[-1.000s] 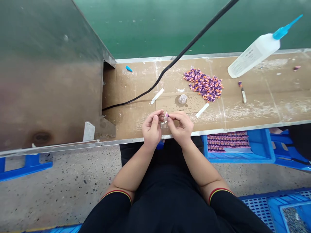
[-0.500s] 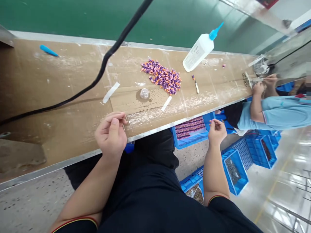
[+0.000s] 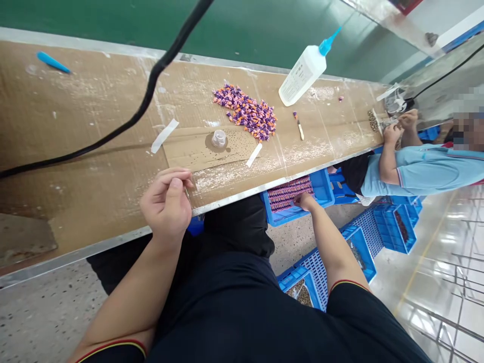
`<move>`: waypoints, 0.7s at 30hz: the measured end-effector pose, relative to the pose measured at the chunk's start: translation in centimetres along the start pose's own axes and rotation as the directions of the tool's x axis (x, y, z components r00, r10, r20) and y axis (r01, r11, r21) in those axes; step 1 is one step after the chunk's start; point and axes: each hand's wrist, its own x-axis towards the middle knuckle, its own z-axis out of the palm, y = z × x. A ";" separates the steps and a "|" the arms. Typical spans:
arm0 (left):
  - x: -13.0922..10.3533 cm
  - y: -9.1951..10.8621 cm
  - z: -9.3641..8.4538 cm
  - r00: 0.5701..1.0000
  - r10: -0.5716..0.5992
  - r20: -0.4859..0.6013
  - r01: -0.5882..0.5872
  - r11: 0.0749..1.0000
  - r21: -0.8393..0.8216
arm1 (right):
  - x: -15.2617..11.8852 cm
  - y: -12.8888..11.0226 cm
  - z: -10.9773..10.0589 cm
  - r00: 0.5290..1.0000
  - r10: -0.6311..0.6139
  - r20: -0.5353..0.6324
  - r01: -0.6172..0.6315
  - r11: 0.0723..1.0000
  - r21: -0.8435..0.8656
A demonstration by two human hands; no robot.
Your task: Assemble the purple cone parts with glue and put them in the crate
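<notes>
My left hand (image 3: 169,201) hovers at the front edge of the cardboard-covered table, closed, thumb against bent fingers; whatever it may pinch is too small to make out. Down to the right, my right hand (image 3: 304,201) reaches into a blue crate (image 3: 289,218) and touches neat rows of small purple-and-pink pieces (image 3: 283,196). Its fingers are drawn together, their tips hidden among the rows. On the table lies a heap of small purple, orange and pink pieces (image 3: 249,113). A small clear cup (image 3: 219,138) stands on a taped cardboard strip (image 3: 192,151) near my left hand.
A white bottle with a blue nozzle (image 3: 303,75) stands behind a small white-handled tool (image 3: 300,131). A blue tapered cap (image 3: 53,62) lies far left. A black cable (image 3: 147,101) hangs across the table. A co-worker in a light-blue shirt (image 3: 427,169) works at right, near more blue crates.
My right hand has moved left and inward, from the air beside the crate onto its rows of pieces. My left hand keeps its closed pose. The whole view has shifted slightly.
</notes>
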 end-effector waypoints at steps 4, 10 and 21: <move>-0.1 -0.1 -0.2 0.999 0.025 0.034 -0.024 1.000 -0.015 | 0.1 -0.2 0.2 0.997 0.014 0.070 -0.007 0.995 -0.102; -0.1 -0.2 -0.3 0.998 0.036 0.055 -0.034 0.999 -0.033 | 0.3 -0.5 0.2 0.992 0.065 0.109 -0.043 0.981 -0.190; -0.2 -0.4 -0.6 0.993 0.063 0.099 -0.060 0.998 -0.032 | 0.2 -1.7 0.1 0.971 0.162 0.174 -0.107 0.951 -0.290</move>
